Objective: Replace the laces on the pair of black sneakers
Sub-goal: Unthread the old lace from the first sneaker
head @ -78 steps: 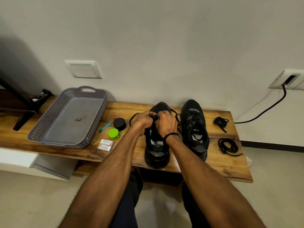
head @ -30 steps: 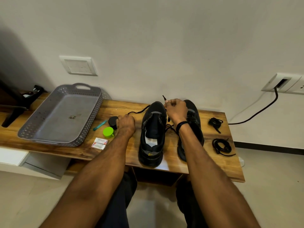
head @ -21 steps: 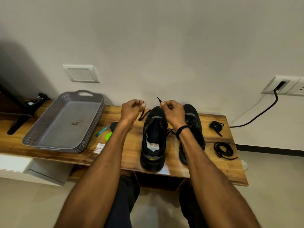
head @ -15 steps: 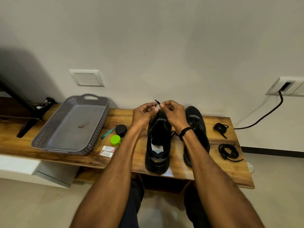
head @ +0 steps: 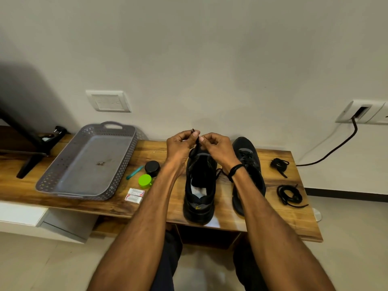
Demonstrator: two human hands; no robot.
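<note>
Head view: everything's placed off the black mesh sneaker with the opened-up tongue (head: pixel 199 198), which is stood on the wooden wall shelf (head: pixel 273 225), heel by the near edge.
Left hand (head: pixel 180 145): held just above that sneaker's toe end. The thin black lace (head: pixel 197 143) is pinched between thumb and forefinger, and a stiff lace tip (head: pixel 193 130) can be seen poking up past the fingers.
Right hand (head: pixel 218 148): right beside the left one, fingertips nearly touching. The lace is pinched here too, with the other fingers curled in.
Lace run: a loose bit is seen trailing out at the sneaker's right side. Which eyelets it's threaded through can't be told, since that part is hidden by the hands.
Second black sneaker (head: pixel 247 156): just right of the first, and it looks to be laced.
Spare black lace bundles (head: pixel 289 195): two, further right, past the second sneaker.
Step (a guess): the two ends are probably being matched up for even length.
How it's done well: the tips should be kept level, slack drawn snug through the lowest eyelets before anything gets crossed, and the lace kept flat and untwisted.
Left of the sneaker: a black round cap (head: pixel 152 168), a green round lid (head: pixel 144 181), two small white boxes (head: pixel 134 195) and, further off, a grey perforated plastic tray (head: pixel 126 156).
</note>
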